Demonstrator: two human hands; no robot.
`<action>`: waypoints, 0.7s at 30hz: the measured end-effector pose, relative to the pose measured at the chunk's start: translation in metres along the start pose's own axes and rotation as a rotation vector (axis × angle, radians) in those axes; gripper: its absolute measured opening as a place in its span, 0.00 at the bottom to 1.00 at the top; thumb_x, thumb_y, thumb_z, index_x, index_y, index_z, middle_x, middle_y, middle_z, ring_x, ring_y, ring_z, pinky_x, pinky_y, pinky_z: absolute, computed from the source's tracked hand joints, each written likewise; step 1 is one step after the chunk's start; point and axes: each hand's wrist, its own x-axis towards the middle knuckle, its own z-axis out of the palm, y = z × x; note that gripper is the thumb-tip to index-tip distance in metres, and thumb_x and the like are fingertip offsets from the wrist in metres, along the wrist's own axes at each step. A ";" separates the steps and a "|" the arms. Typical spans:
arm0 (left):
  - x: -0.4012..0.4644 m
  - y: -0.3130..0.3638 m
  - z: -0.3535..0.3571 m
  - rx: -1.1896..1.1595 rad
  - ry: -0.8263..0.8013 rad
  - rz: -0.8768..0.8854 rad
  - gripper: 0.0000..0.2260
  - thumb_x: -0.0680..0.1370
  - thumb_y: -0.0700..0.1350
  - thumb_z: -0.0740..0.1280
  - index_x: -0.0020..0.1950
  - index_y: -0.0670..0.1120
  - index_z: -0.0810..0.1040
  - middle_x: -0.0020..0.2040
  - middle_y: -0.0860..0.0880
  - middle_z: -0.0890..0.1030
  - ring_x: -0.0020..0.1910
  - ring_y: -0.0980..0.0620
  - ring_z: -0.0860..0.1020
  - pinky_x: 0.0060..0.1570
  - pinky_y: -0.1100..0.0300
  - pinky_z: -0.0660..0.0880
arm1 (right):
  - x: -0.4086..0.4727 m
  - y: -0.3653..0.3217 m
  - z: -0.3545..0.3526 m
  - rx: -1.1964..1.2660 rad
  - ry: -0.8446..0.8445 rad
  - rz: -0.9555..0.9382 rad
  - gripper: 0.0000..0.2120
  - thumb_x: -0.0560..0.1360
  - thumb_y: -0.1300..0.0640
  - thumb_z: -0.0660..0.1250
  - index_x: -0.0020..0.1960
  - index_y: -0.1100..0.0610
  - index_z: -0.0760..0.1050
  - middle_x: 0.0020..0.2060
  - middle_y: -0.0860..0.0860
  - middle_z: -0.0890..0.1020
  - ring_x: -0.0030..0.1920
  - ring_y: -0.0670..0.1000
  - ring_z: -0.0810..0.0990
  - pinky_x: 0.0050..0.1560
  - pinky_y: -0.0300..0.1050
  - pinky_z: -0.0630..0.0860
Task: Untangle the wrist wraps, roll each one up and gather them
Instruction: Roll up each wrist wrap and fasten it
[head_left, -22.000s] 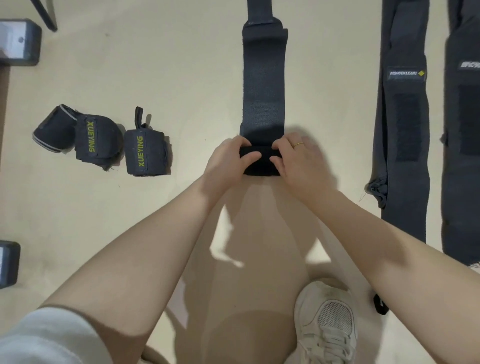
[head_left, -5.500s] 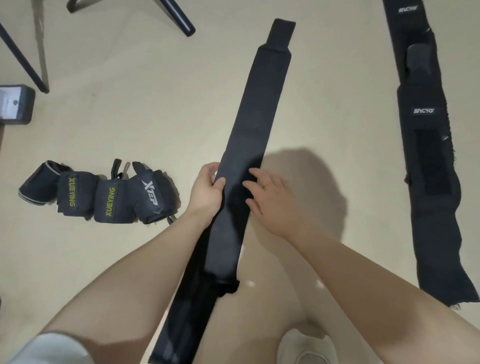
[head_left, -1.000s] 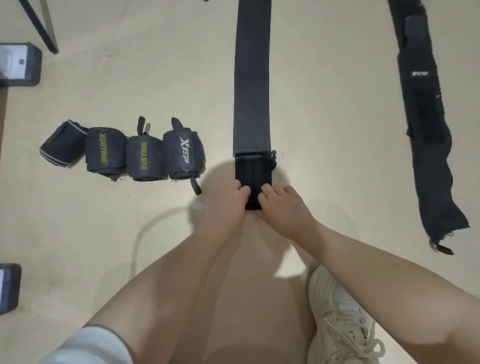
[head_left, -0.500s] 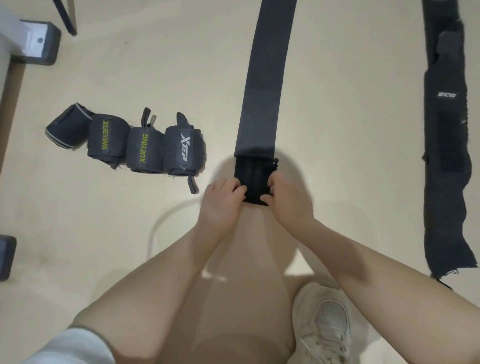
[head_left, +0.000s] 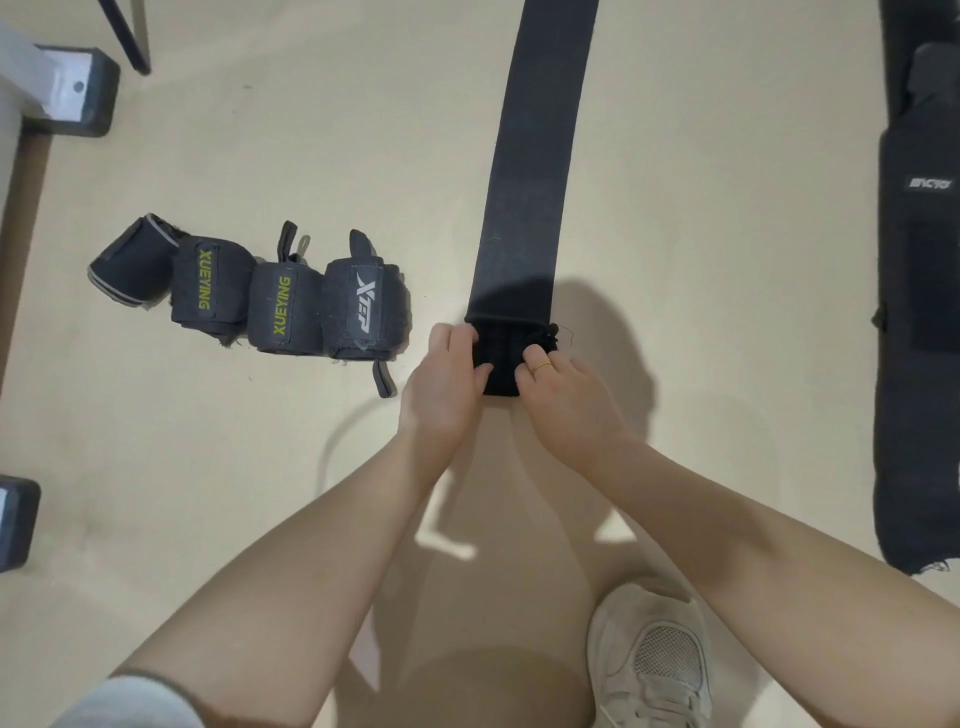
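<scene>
A long black wrist wrap (head_left: 530, 171) lies flat on the beige floor, running away from me. Its near end is folded over into a small dark roll (head_left: 501, 358). My left hand (head_left: 441, 389) grips the roll's left side and my right hand (head_left: 566, 395), with a ring on one finger, grips its right side. To the left, several finished rolled wraps (head_left: 283, 306) lie in a row, two marked XUEYING and one XTEP. Another unrolled black wrap (head_left: 919, 312) lies along the right edge.
Grey metal frame feet stand at the upper left (head_left: 78, 93) and lower left (head_left: 15, 519), with a dark thin leg (head_left: 127, 36) beside the upper one. My knee and a white sneaker (head_left: 649, 660) are below my arms.
The near end of the wrap has been turned over a little further under my fingers. The view has shifted slightly; the rolled wraps and the right-hand wrap lie as before.
</scene>
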 end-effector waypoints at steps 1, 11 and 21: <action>0.001 0.002 -0.004 0.014 0.037 0.026 0.15 0.76 0.41 0.66 0.62 0.40 0.71 0.59 0.44 0.71 0.50 0.42 0.75 0.43 0.53 0.70 | 0.002 0.002 0.001 0.000 0.000 0.003 0.07 0.57 0.63 0.68 0.35 0.57 0.78 0.38 0.55 0.81 0.31 0.52 0.76 0.34 0.41 0.68; 0.011 -0.008 0.004 0.330 -0.088 0.493 0.10 0.70 0.42 0.62 0.40 0.39 0.82 0.38 0.44 0.79 0.32 0.45 0.78 0.28 0.62 0.73 | -0.016 -0.002 0.013 0.041 0.210 0.029 0.05 0.69 0.65 0.60 0.39 0.61 0.75 0.49 0.58 0.79 0.56 0.58 0.70 0.58 0.51 0.65; -0.017 -0.024 0.009 0.309 -0.157 0.569 0.20 0.73 0.52 0.57 0.49 0.42 0.83 0.46 0.46 0.81 0.40 0.47 0.81 0.31 0.60 0.78 | -0.037 -0.002 0.010 0.572 -0.175 0.223 0.11 0.75 0.61 0.67 0.56 0.64 0.78 0.57 0.54 0.76 0.61 0.55 0.71 0.61 0.38 0.62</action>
